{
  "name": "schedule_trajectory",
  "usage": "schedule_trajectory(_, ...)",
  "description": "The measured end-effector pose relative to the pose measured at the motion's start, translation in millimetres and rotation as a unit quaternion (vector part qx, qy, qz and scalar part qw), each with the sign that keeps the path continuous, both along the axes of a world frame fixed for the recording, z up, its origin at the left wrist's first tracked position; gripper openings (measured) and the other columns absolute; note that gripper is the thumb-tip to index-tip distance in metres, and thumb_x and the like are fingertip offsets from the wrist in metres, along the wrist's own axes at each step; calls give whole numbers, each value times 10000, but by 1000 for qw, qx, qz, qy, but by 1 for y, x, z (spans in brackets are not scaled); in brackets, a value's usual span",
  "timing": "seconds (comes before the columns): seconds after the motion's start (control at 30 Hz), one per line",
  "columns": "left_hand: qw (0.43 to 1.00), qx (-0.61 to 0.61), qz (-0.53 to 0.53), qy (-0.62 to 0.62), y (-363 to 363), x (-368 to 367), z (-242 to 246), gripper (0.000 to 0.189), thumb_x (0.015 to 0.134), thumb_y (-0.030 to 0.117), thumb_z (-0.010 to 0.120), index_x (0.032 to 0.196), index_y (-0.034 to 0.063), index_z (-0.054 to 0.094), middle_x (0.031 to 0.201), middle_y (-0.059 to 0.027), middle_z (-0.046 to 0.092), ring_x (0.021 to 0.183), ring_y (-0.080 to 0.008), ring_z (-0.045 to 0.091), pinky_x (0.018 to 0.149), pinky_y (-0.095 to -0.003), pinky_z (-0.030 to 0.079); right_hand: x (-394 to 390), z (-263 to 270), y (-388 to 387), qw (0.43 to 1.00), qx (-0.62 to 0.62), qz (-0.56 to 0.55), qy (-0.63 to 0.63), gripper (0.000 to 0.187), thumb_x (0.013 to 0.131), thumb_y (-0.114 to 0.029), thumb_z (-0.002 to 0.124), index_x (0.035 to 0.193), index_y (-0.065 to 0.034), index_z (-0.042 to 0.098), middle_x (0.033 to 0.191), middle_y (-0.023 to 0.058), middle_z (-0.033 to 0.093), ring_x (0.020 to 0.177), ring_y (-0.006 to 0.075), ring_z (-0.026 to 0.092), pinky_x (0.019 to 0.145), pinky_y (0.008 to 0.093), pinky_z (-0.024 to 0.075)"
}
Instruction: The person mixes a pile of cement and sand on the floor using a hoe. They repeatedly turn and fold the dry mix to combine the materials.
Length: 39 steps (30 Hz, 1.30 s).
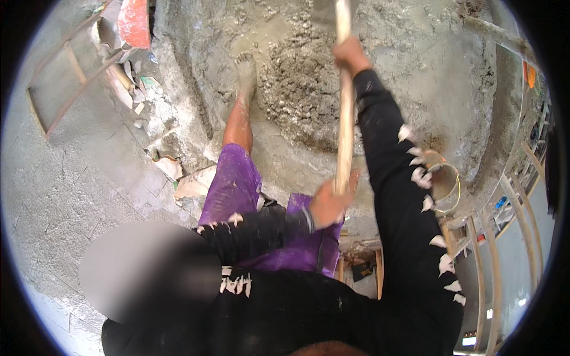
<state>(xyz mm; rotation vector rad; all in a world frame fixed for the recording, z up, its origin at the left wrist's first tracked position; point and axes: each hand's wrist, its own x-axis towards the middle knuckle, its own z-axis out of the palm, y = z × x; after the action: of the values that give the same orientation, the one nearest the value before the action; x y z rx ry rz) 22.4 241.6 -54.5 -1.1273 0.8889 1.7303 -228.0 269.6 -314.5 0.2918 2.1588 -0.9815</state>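
Both my hands grip the long pale wooden handle (345,133) of a digging or mixing tool. My left hand (330,204) is closed around its lower end, in front of my purple shorts. Farther up the shaft, my right hand (352,55) holds it with the arm stretched out. At the top edge a grey blade (327,11) is blurred and partly cut off, so its kind is unclear. A lumpy heap of wet mortar or concrete (303,89) lies left of the handle. My bare, mud-coated foot (246,71) stands in the mix beside that heap.
A bucket (445,182) stands to the right of my right sleeve. Torn paper sacks (196,182) and rubble lie at left, below a red object (133,24) and a wooden frame (82,84). Timber poles (492,267) and a raised board (501,35) line the right side.
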Motion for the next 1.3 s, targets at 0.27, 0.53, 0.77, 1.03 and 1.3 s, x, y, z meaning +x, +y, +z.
schedule_trajectory(0.27, 964, 253, -84, 12, 28, 180, -17, 571, 942, 268, 533, 1427, 67, 309, 1332, -147, 518, 1249, -171, 449, 1017, -325, 371, 252, 41, 76, 999, 2, 41, -22, 370, 774, -126, 628, 1084, 30, 500, 965, 290, 611, 933, 479, 591, 801, 504, 480)
schedule_trajectory(0.53, 949, 194, 248, -21, 30, 83, -92, 553, 1018, 391, 324, 1457, 60, 268, 1410, -153, 457, 1293, -253, 429, 1057, -392, 343, 294, 222, 140, 991, -108, -66, -43, 361, 756, -28, 597, 1106, -3, 511, 953, 183, 583, 893, 334, 586, 808, 414, 469)
schedule_trajectory(0.77, 981, -116, 90, 123, 47, -80, -101, 236, 806, 188, 743, 884, -8, 638, 632, -30, 568, 445, -122, 508, 418, -273, 433, 261, 209, 143, 991, -114, -69, -24, 364, 765, -123, 659, 1084, 4, 539, 964, 161, 584, 901, 259, 586, 819, 357, 463)
schedule_trajectory(1.03, 946, -74, 175, 263, -151, -250, -242, 200, 886, 226, 654, 906, 56, 550, 744, -20, 478, 630, -139, 511, 582, -312, 511, 297, 176, 109, 977, -199, -74, -33, 357, 816, -250, 682, 1009, 21, 552, 741, 187, 606, 699, 369, 606, 678, 419, 488)
schedule_trajectory(1.3, 885, -408, -220, 46, -107, -164, -323, 223, 977, 192, 412, 1060, 65, 576, 706, -60, 572, 573, -212, 589, 617, -384, 538, 280, 204, 137, 971, -118, -20, -205, 335, 863, -247, 609, 1017, 23, 483, 857, 305, 611, 834, 498, 582, 710, 541, 451)
